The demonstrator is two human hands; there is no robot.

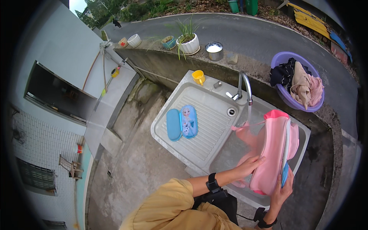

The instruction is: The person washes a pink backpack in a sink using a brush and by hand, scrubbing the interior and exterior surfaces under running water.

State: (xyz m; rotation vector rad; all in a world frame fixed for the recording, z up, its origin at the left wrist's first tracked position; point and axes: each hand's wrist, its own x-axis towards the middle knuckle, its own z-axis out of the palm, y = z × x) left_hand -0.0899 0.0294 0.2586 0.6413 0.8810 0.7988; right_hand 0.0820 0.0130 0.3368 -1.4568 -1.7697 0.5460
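A pink backpack [270, 153] is held on edge over the right basin [226, 155] of the sink, its straps hanging into the water. My left hand [250, 165] is closed on its left side, some fingers hidden behind the fabric. Around its lower right edge my right hand [283, 188] is closed, beside a blue striped piece [285, 173] whose kind I cannot make out. Water runs from the silver faucet [245, 90] just left of the backpack's top. On the ribbed drainboard [214, 126] lies an opened blue pencil case [189, 122] with cartoon figures.
A yellow cup [198, 77] stands on the sink's back left corner. Along the low wall are a white plant pot [188, 45], a metal can [214, 51] with white contents, and a purple basin [294, 104] heaped with clothes. Concrete floor [130, 168] lies to the left.
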